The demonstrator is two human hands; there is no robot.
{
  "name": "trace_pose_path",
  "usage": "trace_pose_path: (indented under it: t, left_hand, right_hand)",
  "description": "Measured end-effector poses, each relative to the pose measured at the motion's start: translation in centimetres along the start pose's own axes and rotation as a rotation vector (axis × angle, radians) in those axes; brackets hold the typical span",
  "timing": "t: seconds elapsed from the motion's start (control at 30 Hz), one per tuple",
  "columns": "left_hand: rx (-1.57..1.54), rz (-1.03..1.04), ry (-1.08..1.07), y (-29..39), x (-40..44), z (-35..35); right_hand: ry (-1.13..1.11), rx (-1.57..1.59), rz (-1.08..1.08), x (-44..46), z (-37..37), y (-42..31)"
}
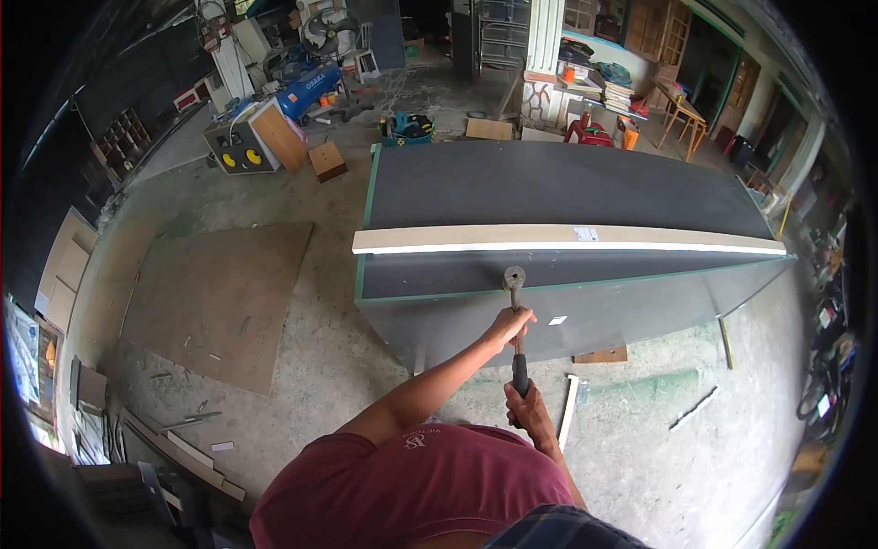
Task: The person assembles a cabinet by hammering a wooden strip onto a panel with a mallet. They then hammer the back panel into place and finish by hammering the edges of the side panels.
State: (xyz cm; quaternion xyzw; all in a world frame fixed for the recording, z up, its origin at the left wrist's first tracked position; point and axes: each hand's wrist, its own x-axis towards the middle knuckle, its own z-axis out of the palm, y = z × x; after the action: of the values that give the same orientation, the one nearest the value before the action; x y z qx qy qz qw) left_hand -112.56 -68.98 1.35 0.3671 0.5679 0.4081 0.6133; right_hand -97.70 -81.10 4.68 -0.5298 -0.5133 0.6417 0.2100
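Note:
My left hand (509, 326) is closed around the upper shaft of a hammer (518, 344) with a round metal head. Lower down, my right hand (530, 412) wraps its black grip. The hammer's head appears over the near edge of a large dark grey cabinet-like box (567, 183) with green edging; whether it touches the box cannot be made out. Across the top of the box lies a long beige board (476, 239) with a white front edge and a small label. A white sticker (557, 320) is on the near side.
A brown sheet (219, 297) lies on the concrete floor at left. Thin strips (568, 412) and offcuts lie near the box. Behind stand a blue air compressor (309, 90), a teal tool basket (407, 129), a wooden box (327, 161) and a red stool (590, 134).

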Motion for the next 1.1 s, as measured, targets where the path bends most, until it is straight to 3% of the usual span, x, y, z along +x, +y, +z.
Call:
trace_pose_path:
  t: [0.83, 0.9, 1.0, 1.1]
  left_hand:
    - [-0.004, 0.040, 0.004, -0.5, 0.1, -0.3]
    - [-0.044, 0.045, -0.014, -0.5, 0.1, -0.4]
    - [-0.177, 0.094, 0.026, -1.1, -1.2, -1.6]
    - [-0.145, 0.147, 0.102, -1.5, -4.1, -4.0]
  right_hand:
    - [0.061, -0.097, 0.000, 1.4, 0.2, 1.4]
    - [0.030, -0.104, 0.010, 1.1, 0.5, 1.1]
    - [-0.050, 0.214, 0.068, -0.1, 2.0, 0.2]
    - [-0.151, 0.143, 0.082, -0.4, 3.5, 0.6]
